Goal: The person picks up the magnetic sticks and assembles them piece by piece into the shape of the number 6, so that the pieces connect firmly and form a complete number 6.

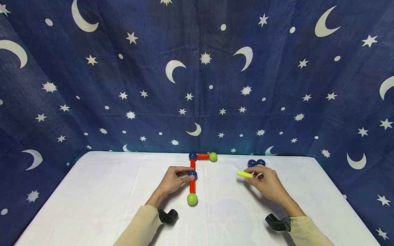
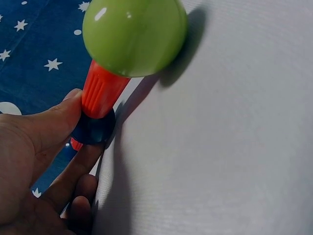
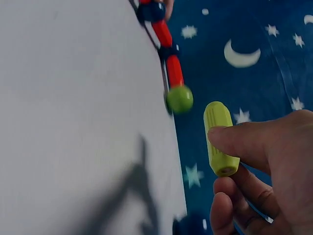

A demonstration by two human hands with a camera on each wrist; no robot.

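Note:
My left hand (image 1: 173, 180) pinches the middle blue ball (image 1: 193, 175) of a ball-and-rod chain between thumb and fingers. From that ball a red rod (image 1: 192, 186) runs toward me to a green ball (image 1: 192, 199), seen large in the left wrist view. Another red rod (image 1: 192, 164) leads away to a blue corner ball (image 1: 192, 156). There the chain turns right through a red rod (image 1: 202, 156) to a second green ball (image 1: 213, 156). To the right, my right hand (image 1: 267, 182) holds a yellow ribbed rod (image 3: 218, 139) between thumb and fingers, above the table.
Two loose blue balls (image 1: 256, 163) sit side by side just beyond my right hand. A white cloth covers the table (image 1: 101, 191). Behind its far edge hangs a dark blue curtain (image 1: 160, 112) with moons and stars.

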